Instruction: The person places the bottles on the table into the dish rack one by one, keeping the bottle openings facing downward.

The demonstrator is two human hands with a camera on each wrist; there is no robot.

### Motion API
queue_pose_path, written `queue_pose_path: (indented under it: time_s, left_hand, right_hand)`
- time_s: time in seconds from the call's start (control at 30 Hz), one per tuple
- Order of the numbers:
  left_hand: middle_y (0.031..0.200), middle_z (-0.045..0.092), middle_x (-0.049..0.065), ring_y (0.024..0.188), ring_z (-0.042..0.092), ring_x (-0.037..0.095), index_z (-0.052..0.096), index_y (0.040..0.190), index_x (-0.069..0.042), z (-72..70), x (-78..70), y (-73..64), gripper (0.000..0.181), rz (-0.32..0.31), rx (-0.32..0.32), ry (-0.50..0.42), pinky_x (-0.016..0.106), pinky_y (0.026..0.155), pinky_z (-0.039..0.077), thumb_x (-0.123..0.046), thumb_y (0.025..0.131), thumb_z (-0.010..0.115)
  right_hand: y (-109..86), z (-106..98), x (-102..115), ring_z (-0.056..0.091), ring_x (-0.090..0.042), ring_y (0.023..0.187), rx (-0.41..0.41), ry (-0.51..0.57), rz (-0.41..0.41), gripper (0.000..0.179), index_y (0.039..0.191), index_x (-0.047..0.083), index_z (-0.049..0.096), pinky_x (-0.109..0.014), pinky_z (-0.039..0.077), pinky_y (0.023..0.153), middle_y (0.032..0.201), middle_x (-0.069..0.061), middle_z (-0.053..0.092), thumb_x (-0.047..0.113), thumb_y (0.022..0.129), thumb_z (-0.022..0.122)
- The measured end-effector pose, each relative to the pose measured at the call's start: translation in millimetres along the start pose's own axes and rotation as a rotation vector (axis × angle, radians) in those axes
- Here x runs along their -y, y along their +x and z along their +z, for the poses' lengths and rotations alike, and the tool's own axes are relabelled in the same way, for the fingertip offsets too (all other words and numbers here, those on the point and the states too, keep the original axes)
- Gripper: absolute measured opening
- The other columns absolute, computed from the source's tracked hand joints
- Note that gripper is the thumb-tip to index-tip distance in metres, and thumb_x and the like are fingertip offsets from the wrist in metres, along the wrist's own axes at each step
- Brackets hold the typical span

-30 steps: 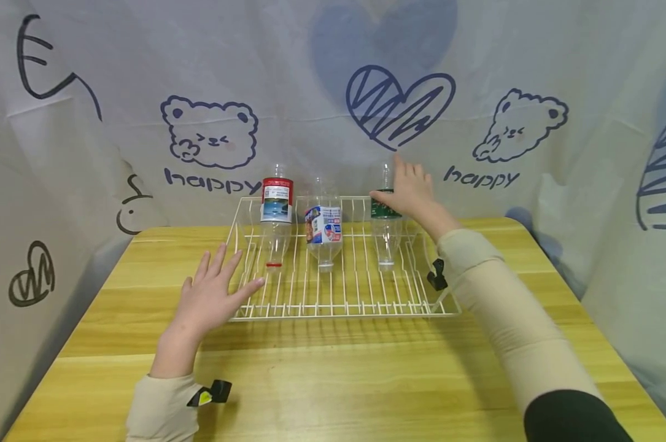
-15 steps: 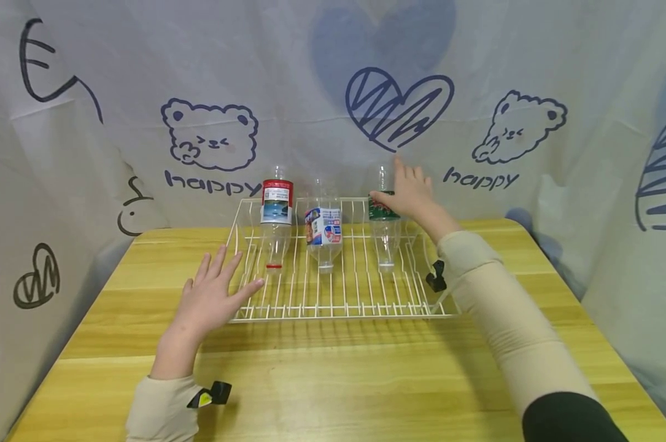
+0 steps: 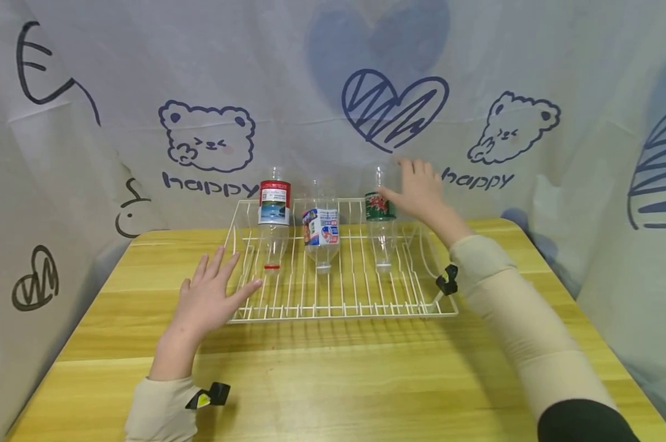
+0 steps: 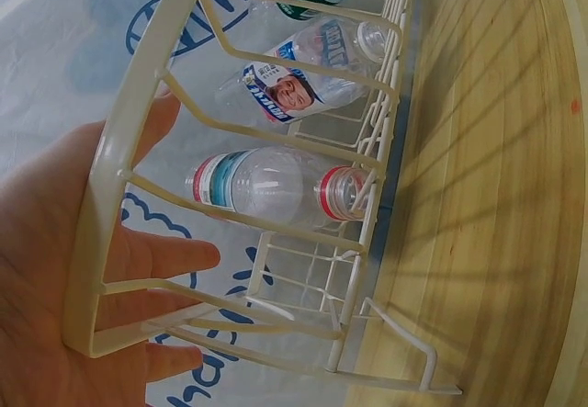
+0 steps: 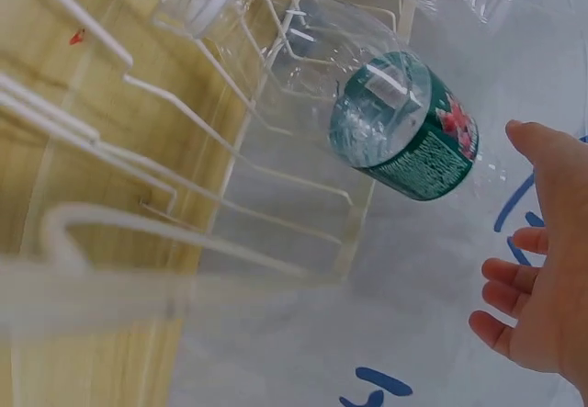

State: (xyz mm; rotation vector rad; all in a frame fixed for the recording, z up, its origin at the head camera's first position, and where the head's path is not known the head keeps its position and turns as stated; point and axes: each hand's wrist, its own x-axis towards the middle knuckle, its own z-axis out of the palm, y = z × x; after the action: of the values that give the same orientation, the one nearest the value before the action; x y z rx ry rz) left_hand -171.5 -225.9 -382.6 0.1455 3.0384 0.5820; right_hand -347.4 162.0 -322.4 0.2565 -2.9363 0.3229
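Observation:
Three clear plastic bottles stand neck-down in a white wire rack [image 3: 344,317]. The left bottle [image 3: 274,204] has a red, white and blue label and a red ring at its neck. A bottle with a blue and white label [image 3: 321,228] is in the middle. On the right is a bottle with a green label [image 3: 380,209], its neck ring white. My right hand [image 3: 421,191] is beside this green-labelled bottle, thumb and fingers spread; a gap shows in the right wrist view. My left hand [image 3: 204,304] is at the rack's left side, fingers extended; whether it touches is unclear.
The rack sits on a wooden table [image 3: 333,380], near its back edge. Behind hangs a pale cloth [image 3: 299,73] with bear and heart drawings, close to the bottles. More cloth hangs at both sides.
My right hand has moved right, off the green-labelled bottle, whose label is now more exposed. That bottle leans slightly further left. The left hand has stayed in place.

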Motion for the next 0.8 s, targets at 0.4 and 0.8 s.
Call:
queue_pose_path:
  time_s: [0.4,0.8]
  left_hand:
    - [0.165,0.001,0.016,0.148,-0.001,0.051,0.014,0.158,-0.019,-5.7,-2.2,2.7,0.089,0.000,0.002,0.034,0.078,0.109,0.000,-0.076,0.091,0.028]
    - [0.161,0.021,0.021,0.146,0.014,0.051,0.021,0.156,-0.015,-24.4,-1.0,8.0,0.089,0.048,-0.001,0.166,0.079,0.108,0.008,-0.076,0.091,0.029]
  right_hand:
    - [-20.4,-27.8,-21.3,0.044,-0.041,0.121,-0.156,-0.040,-0.015,0.062,0.134,0.001,0.046,-0.057,0.041,0.100,0.130,-0.024,0.050,0.047,0.094,0.057]
    - [-58.0,-48.7,-55.8,0.042,-0.045,0.120,-0.196,0.012,0.004,0.054,0.131,-0.001,0.048,-0.062,0.036,0.102,0.129,-0.027,0.048,0.038,0.096,0.057]
